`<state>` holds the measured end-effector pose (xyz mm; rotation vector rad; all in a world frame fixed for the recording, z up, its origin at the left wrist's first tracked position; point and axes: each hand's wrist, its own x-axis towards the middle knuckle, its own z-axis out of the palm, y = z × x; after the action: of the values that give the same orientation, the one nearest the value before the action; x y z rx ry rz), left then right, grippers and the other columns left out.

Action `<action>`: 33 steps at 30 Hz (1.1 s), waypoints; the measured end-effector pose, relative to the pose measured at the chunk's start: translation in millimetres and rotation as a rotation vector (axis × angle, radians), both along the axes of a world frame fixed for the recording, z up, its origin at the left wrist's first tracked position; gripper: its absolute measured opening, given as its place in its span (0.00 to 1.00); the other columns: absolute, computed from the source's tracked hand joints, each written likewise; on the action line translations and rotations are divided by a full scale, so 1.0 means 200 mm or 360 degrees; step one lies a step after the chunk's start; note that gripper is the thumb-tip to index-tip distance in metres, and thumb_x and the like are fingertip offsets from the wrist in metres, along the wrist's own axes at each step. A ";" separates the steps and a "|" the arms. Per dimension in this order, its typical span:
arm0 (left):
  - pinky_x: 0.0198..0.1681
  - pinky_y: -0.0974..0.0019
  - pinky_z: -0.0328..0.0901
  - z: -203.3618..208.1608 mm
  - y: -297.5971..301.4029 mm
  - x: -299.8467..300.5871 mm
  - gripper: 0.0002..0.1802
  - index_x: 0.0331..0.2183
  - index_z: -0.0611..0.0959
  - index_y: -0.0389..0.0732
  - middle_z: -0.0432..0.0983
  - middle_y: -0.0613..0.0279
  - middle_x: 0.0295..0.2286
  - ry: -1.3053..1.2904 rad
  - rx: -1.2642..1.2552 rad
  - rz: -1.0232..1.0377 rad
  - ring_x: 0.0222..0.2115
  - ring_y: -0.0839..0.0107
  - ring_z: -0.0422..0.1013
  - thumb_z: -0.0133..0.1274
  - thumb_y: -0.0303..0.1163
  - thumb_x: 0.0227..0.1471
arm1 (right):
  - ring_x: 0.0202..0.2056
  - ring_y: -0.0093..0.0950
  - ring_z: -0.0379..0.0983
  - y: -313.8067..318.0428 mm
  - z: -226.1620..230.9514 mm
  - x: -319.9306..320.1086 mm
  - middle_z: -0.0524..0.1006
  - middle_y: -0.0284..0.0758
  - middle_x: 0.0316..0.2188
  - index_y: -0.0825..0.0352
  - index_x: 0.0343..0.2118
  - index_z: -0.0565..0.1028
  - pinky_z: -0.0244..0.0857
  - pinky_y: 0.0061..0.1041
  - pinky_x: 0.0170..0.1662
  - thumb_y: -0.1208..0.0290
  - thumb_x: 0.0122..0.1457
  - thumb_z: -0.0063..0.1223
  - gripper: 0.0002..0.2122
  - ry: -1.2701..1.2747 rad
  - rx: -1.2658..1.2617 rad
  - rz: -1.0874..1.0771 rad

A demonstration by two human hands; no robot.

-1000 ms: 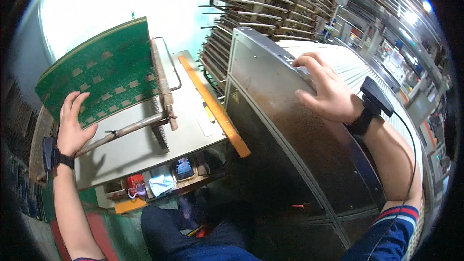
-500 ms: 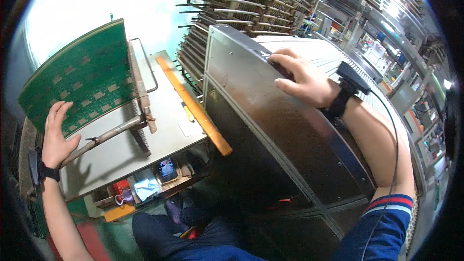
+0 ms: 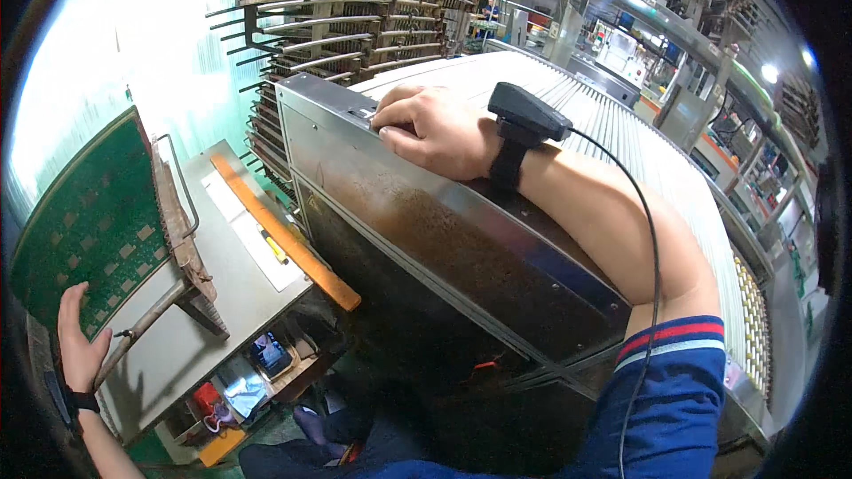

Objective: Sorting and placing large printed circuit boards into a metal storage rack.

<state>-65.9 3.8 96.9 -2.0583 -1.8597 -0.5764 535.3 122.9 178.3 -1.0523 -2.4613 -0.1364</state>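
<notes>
My left hand [image 3: 82, 346] is open, its fingers apart, beside the face of a large green circuit board panel [image 3: 89, 231]. The panel stands upright, leaning in a metal rack [image 3: 164, 204] on a pale tabletop. Over the top edge of a metal conveyor machine [image 3: 417, 222] rests my right hand [image 3: 435, 131], wearing a black strap with a cabled device. Its fingers are bent and drawn together at a small fitting [image 3: 362, 113] on that edge. Whatever lies under the fingertips is hidden.
An orange bar [image 3: 284, 231] runs along the edge of the table [image 3: 244, 302], near a yellow marker [image 3: 273, 247]. A shelf below holds a phone [image 3: 269, 353] and a blue cloth. Stacked metal racks [image 3: 346, 27] stand behind. White rollers [image 3: 532, 93] cover the machine's top.
The view has turned right, so the table and panel sit farther left. My right hand's fingers have curled in closer on the machine's top edge. My left hand stays open by the panel.
</notes>
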 end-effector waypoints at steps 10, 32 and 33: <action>0.60 0.58 0.58 0.04 0.05 0.05 0.31 0.54 0.72 0.38 0.68 0.50 0.53 -0.0008 -0.0155 0.0100 0.55 0.52 0.64 0.60 0.28 0.46 | 0.40 0.34 0.72 0.00 0.03 0.01 0.75 0.42 0.36 0.73 0.38 0.77 0.64 0.30 0.47 0.69 0.59 0.46 0.13 -0.0030 0.0012 -0.0021; 0.65 0.54 0.53 0.07 0.00 0.05 0.48 0.63 0.62 0.53 0.57 0.52 0.62 0.0229 0.0017 0.0155 0.62 0.52 0.54 0.64 0.31 0.40 | 0.53 0.32 0.65 0.02 0.04 0.02 0.70 0.41 0.49 0.75 0.49 0.71 0.54 0.28 0.59 0.61 0.61 0.46 0.21 -0.0071 -0.0167 0.0015; 0.65 0.54 0.52 0.06 0.00 0.04 0.47 0.62 0.63 0.53 0.57 0.52 0.62 0.0247 0.0029 0.0152 0.62 0.52 0.54 0.63 0.30 0.40 | 0.54 0.32 0.65 0.02 0.03 0.02 0.70 0.41 0.49 0.75 0.49 0.71 0.54 0.28 0.59 0.60 0.61 0.46 0.21 -0.0044 -0.0152 0.0009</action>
<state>-57.2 4.2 109.5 -1.9313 -1.8438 -0.3956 538.6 126.5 185.2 -1.0901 -2.5170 -0.0316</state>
